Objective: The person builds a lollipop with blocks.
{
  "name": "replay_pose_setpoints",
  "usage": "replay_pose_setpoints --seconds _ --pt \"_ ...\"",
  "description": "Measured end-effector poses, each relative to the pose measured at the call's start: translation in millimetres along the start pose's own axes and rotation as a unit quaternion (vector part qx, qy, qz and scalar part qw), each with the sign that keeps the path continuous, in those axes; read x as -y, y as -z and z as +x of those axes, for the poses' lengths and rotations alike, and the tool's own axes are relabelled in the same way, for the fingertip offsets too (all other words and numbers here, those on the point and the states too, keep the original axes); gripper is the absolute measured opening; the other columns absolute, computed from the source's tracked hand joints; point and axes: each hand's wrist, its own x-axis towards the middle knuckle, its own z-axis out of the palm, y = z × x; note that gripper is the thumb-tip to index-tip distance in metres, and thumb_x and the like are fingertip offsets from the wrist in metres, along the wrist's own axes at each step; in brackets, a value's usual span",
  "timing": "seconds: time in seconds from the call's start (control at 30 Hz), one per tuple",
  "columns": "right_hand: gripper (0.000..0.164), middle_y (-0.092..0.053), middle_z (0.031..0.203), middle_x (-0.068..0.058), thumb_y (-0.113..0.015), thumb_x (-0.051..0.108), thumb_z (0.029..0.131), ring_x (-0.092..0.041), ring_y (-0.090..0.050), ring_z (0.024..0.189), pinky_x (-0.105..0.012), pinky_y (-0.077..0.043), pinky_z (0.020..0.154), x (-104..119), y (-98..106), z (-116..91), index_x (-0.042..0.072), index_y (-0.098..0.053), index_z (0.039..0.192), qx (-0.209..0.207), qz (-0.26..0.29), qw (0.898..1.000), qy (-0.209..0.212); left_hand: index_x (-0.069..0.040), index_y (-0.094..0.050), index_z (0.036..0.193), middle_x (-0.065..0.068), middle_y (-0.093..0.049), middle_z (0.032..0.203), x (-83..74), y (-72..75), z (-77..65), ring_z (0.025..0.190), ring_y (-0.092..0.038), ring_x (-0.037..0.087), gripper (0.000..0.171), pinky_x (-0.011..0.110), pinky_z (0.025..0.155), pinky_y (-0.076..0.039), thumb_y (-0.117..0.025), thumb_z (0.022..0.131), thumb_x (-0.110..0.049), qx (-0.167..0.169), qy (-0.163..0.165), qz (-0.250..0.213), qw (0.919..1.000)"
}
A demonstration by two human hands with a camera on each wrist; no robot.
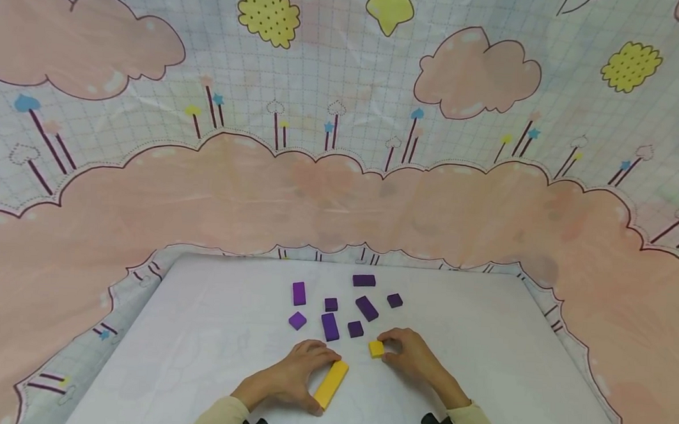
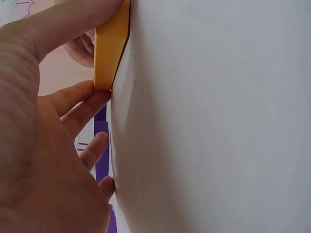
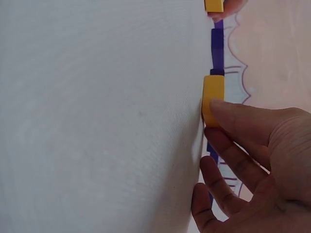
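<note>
A long yellow block (image 1: 331, 385) lies on the white table, and my left hand (image 1: 296, 375) pinches it by its two ends between thumb and fingers. The left wrist view shows the same yellow block (image 2: 111, 46) with the thumb at one end and fingertips at the other. To the right, my right hand (image 1: 411, 355) grips a small yellow cube (image 1: 376, 349) between thumb and fingers. That yellow cube (image 3: 213, 99) rests at the table surface in the right wrist view, the thumb on its near side. The two yellow blocks are apart.
Beyond the hands lie several purple pieces on the white table (image 1: 206, 333): longer blocks such as the purple block (image 1: 330, 327) and small cubes such as the purple cube (image 1: 355, 329). A patterned cloth (image 1: 340, 205) with clouds hangs behind the table.
</note>
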Motion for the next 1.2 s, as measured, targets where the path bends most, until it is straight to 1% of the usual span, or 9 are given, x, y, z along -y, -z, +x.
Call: replay_pose_setpoints --seconds 0.13,0.27,0.47,0.7,0.8,0.93,1.2 --pt "0.031 -0.07 0.117 -0.004 -0.077 0.009 0.083 -0.029 -0.061 0.115 -0.053 -0.046 0.104 0 -1 -1 0.015 -0.071 0.112 -0.005 0.004 1.0 -0.007 -0.037 -0.048 0.14 -0.015 -0.049 0.145 -3.1 -0.9 0.4 0.142 -0.03 0.028 0.088 0.061 0.115 -0.031 -0.086 0.062 -0.051 -0.004 0.015 -0.003 0.9999" --pt "0.031 -0.07 0.117 -0.005 -0.077 0.008 0.082 -0.029 -0.062 0.115 -0.052 -0.047 0.104 -1 -1 -2 0.014 -0.07 0.112 -0.01 0.011 1.0 -0.005 -0.034 -0.049 0.139 -0.013 -0.05 0.144 -5.8 -2.2 1.6 0.14 -0.033 0.026 0.087 0.058 0.116 -0.03 -0.086 0.062 -0.053 -0.016 0.016 0.009 0.9997" --pt "0.031 -0.071 0.115 -0.004 -0.078 0.007 0.081 -0.025 -0.063 0.111 -0.05 -0.049 0.102 1 -1 -4 0.014 -0.07 0.111 -0.018 0.018 1.0 -0.001 -0.024 -0.05 0.139 -0.007 -0.053 0.142 -11.9 -4.2 1.6 0.137 -0.039 0.025 0.089 0.054 0.117 -0.029 -0.084 0.064 -0.055 -0.036 0.005 0.018 0.9992" --pt "0.031 -0.071 0.111 -0.001 -0.078 0.009 0.081 -0.02 -0.063 0.104 -0.046 -0.053 0.097 7 -3 -5 0.015 -0.07 0.11 -0.026 0.017 0.999 -0.014 -0.016 -0.051 0.139 -0.003 -0.054 0.14 -20.1 -12.1 1.2 0.132 -0.045 0.022 0.093 0.05 0.115 -0.034 -0.084 0.063 -0.057 -0.067 0.007 0.022 0.9975" --pt "0.031 -0.071 0.111 -0.001 -0.079 0.01 0.081 -0.021 -0.063 0.103 -0.047 -0.053 0.096 10 -3 -6 0.014 -0.069 0.11 -0.025 0.012 0.999 -0.016 -0.015 -0.051 0.138 -0.001 -0.055 0.139 -23.5 -16.3 0.9 0.132 -0.045 0.023 0.094 0.05 0.115 -0.035 -0.085 0.062 -0.059 -0.075 0.016 0.024 0.9968" --pt "0.031 -0.07 0.11 -0.001 -0.078 0.012 0.082 -0.021 -0.063 0.104 -0.047 -0.053 0.097 14 -4 -7 0.014 -0.069 0.112 -0.02 0.012 1.0 -0.017 -0.014 -0.052 0.137 0.001 -0.055 0.138 -30.0 -20.8 0.6 0.131 -0.046 0.025 0.095 0.053 0.112 -0.037 -0.085 0.061 -0.06 -0.079 0.036 0.024 0.9959" --pt "0.029 -0.071 0.11 -0.002 -0.077 0.012 0.084 -0.021 -0.062 0.103 -0.048 -0.053 0.096 18 -6 -3 0.014 -0.069 0.112 -0.016 0.027 0.999 0.006 -0.013 -0.051 0.136 0.004 -0.055 0.137 -45.4 -26.8 -2.1 0.128 -0.046 0.027 0.094 0.054 0.109 -0.039 -0.085 0.062 -0.058 -0.087 0.075 0.022 0.9932"
